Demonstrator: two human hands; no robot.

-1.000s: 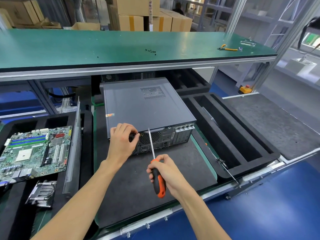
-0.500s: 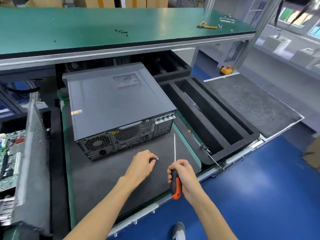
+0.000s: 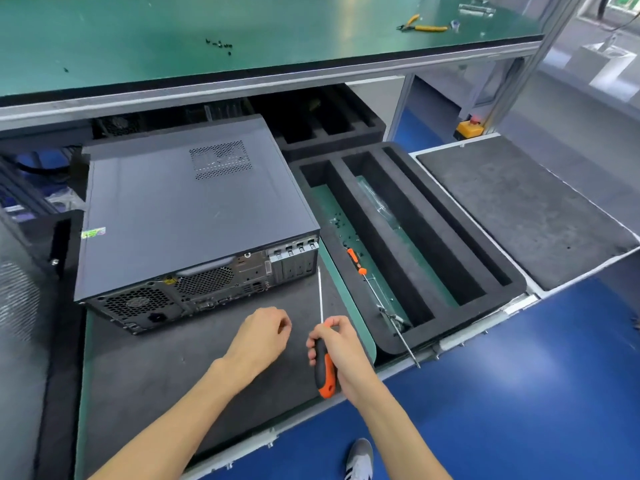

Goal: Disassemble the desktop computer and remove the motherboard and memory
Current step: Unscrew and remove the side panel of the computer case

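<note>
Spare screwdriver [image 3: 356,262], possibly loose screws [image 3: 341,230], in foam tray [image 3: 450,237].

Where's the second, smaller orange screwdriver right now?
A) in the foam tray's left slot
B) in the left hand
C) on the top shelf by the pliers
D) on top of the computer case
A: the small screwdriver lies in the left slot of the foam tray, among loose screws.

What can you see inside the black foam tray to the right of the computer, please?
The foam tray holds a small orange screwdriver, loose dark screws and a long metal tool. Its far channels are partly hidden by their walls.
</note>
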